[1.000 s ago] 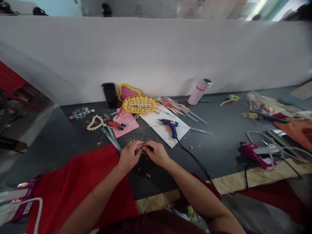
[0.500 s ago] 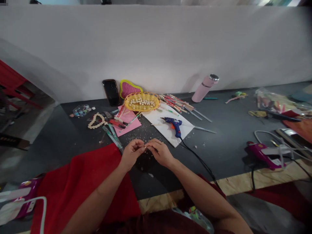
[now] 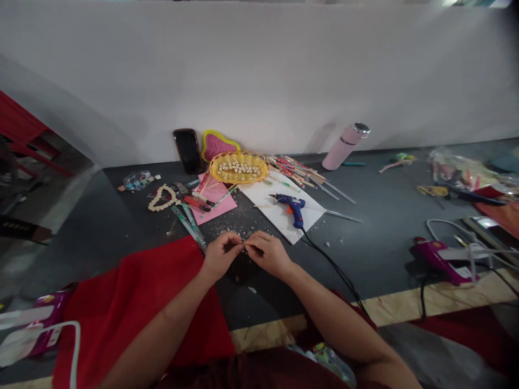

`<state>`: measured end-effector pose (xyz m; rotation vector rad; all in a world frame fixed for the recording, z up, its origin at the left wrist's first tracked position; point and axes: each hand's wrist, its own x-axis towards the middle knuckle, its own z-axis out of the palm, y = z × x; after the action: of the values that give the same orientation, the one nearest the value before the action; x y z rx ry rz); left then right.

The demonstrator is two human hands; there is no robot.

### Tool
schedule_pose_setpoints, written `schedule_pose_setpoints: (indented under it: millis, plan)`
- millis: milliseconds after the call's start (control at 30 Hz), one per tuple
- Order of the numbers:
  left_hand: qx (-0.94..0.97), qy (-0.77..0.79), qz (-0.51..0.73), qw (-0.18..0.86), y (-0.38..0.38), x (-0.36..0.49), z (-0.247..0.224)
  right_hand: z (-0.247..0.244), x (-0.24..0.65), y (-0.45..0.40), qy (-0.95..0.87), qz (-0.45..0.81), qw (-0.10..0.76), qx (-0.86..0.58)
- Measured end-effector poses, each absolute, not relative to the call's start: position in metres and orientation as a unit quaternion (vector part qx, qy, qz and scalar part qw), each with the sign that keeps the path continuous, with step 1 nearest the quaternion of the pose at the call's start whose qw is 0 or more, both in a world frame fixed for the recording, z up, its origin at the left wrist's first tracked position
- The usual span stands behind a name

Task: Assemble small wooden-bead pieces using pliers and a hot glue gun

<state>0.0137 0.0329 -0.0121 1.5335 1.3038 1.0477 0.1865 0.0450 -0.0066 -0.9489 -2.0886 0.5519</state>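
My left hand (image 3: pixel 221 255) and my right hand (image 3: pixel 267 253) meet above the dark table, fingertips pinched together. Whatever lies between them is too small to make out. Pale crumbs (image 3: pixel 227 222) are scattered on the table just beyond my fingers. Past them stands a yellow woven basket (image 3: pixel 214 175) holding small whitish pieces. A blue glue gun (image 3: pixel 295 208) lies on a white sheet (image 3: pixel 265 205) to the right of my hands. On the left, a heart-shaped frame of cream beads (image 3: pixel 162 199) rests near a pink sheet (image 3: pixel 227 202) with red-handled cutters (image 3: pixel 197 203) on it.
A phone (image 3: pixel 188 151) leans on the wall beside a yellow-edged pink shape (image 3: pixel 221 146). Patterned sticks (image 3: pixel 292 172) lie right of the basket, near a pink bottle (image 3: pixel 344 148). The glue gun's black cord (image 3: pixel 332 265) runs past my right forearm. Red cloth (image 3: pixel 141 297) covers the front left.
Both hands stay close together at nearly the same spot, with small shifts of the fingers. The whole view has moved slightly; the things on the table lie as before.
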Motion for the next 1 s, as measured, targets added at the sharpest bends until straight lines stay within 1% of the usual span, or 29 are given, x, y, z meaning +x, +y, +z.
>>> schedule_pose_setpoints:
  millis: [100, 233, 300, 467, 633, 733, 800, 900, 1000]
  plan:
    - [0.637, 0.545, 0.394, 0.377, 0.031, 0.014, -0.011, -0.006, 0.184, 0.044, -0.830, 0.185, 0.374, -0.370]
    - [0.634, 0.553, 0.390, 0.373, 0.028, 0.016, -0.010, -0.009, 0.180, 0.043, -0.823, 0.166, 0.389, -0.378]
    - [0.620, 0.549, 0.400, 0.391, 0.028, 0.018, -0.010, -0.011, 0.181, 0.043, -0.814, 0.187, 0.398, -0.379]
    - [0.559, 0.523, 0.434, 0.476, 0.032, 0.017, -0.008, -0.009, 0.190, 0.046, -0.780, 0.293, 0.391, -0.391]
    - [0.530, 0.506, 0.447, 0.513, 0.033, 0.016, -0.006, -0.009, 0.195, 0.050, -0.766, 0.293, 0.402, -0.407]
    - [0.515, 0.499, 0.460, 0.524, 0.034, 0.015, -0.008, -0.015, 0.204, 0.055, -0.762, 0.266, 0.426, -0.408]
    - [0.508, 0.499, 0.468, 0.523, 0.035, 0.014, -0.012, -0.018, 0.217, 0.062, -0.764, 0.233, 0.425, -0.425]
    - [0.509, 0.500, 0.481, 0.510, 0.037, 0.011, -0.018, -0.016, 0.246, 0.076, -0.744, 0.139, 0.407, -0.511]
    - [0.502, 0.500, 0.497, 0.501, 0.037, 0.010, -0.020, -0.011, 0.269, 0.089, -0.708, 0.038, 0.353, -0.611]
